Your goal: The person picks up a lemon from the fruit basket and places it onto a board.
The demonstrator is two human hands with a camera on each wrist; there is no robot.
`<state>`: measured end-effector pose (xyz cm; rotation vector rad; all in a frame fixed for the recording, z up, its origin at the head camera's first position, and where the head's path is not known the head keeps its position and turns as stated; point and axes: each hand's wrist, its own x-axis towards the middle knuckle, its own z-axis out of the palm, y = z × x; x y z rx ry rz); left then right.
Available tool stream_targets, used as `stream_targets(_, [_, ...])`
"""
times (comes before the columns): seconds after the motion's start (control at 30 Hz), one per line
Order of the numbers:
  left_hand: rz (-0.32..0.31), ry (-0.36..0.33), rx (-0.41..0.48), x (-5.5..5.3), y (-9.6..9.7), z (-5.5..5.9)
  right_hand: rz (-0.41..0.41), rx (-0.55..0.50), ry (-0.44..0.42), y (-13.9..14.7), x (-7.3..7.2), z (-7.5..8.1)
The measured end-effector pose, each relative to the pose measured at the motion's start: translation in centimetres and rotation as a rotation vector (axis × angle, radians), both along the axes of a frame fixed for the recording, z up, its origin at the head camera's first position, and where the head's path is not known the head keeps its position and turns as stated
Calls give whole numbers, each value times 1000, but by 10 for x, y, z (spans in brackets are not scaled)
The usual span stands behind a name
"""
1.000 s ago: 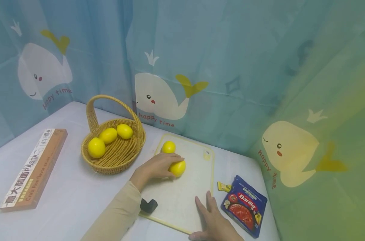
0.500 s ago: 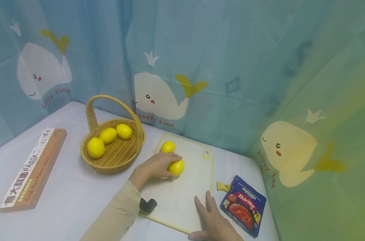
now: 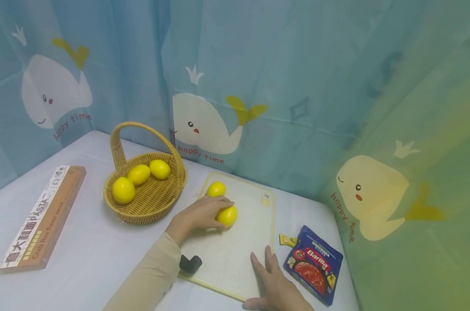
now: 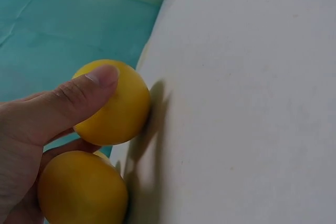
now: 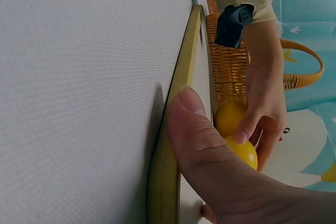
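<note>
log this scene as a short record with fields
left hand: holds a lemon at the cutting board
near that lemon: another lemon
right hand: fingers spread, thumb against the board's edge
basket: left of the board, three lemons inside
far left: pasta box
right of the board: blue sauce pouch, small yellow packet

Pasta box [image 3: 44, 218]: way left
Wicker basket [image 3: 157, 201]: next over, three lemons [image 3: 139, 175] inside
Cutting board [image 3: 228, 255]: middle-ish, other lemons [image 3: 228, 217] on far half
Barilla pouch [image 3: 314, 265]: right of board
</note>
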<state>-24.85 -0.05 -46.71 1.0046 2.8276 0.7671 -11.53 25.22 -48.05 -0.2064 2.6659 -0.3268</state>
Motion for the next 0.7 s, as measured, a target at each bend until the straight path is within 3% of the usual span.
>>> stream_targets(0.7, [-26, 28, 29, 0, -2, 3, 13, 2, 11, 1, 0, 2])
